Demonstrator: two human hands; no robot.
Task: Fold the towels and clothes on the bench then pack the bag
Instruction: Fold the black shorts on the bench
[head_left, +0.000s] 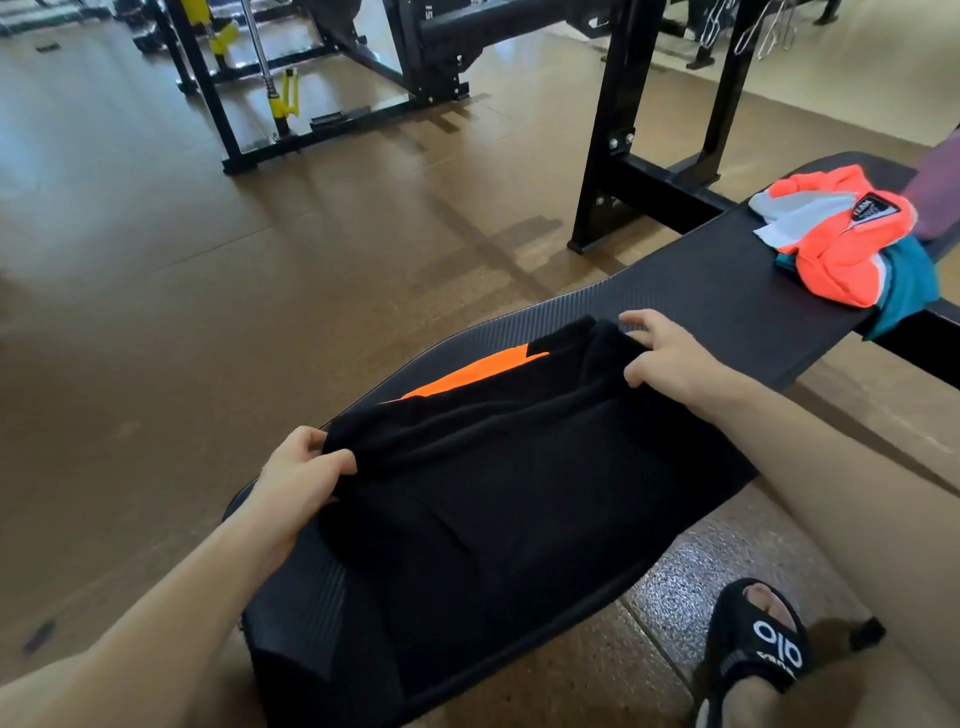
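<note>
1. Black garment (498, 467) lies spread on the worktop (701, 291), long axis running between both hands.
2. Left hand (301, 478) pinches the near-left corner; right hand (670, 353) pinches the far-right corner.
3. Both grips sit on the far edge, so I'd guess it folds toward the body.

Bench (691, 306): black w/ fine ribbed texture. Garment (498, 457) on it: black w/ orange panel. Far pile: top (852, 249) neon coral-orange w/ pale grey-white panels & black label; teal cloth (906, 291) under it. Floor (218, 291): brown. Slide (753, 644): black w/ white lettering. Rack (618, 156): black; yellow parts (285, 98) behind.
</note>
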